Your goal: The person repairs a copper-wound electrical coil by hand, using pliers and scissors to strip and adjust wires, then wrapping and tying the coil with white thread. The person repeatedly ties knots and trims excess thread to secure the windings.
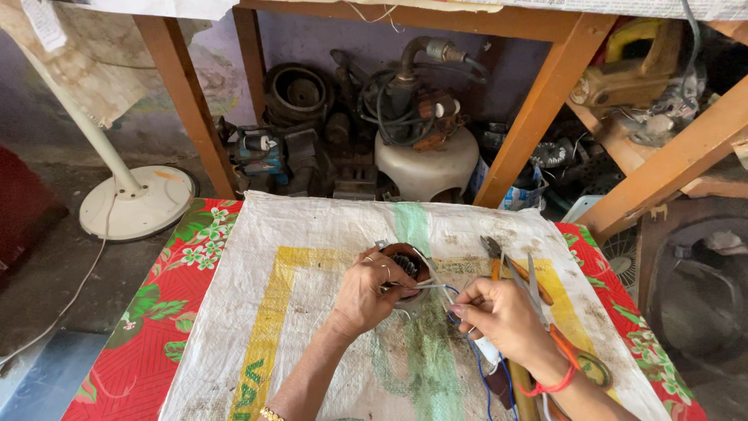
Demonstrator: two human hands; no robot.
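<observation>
A small round motor stator with copper windings (405, 261) rests on a white woven sack (312, 312). My left hand (366, 292) grips the stator from its left side, with rings on the fingers. Just to its right, my right hand (502, 316) pinches thin white and blue wires (456, 300) that run from the stator. A red thread band circles the right wrist. The wires trail down toward the near edge, under my right hand.
Pliers (492, 253), scissors (534, 277) and an orange-handled tool (565, 347) lie right of my hands. The sack covers a red floral cloth (156, 320). Behind are wooden bench legs (538, 109), old motors and a pump (421, 101), and a white fan base (136, 203).
</observation>
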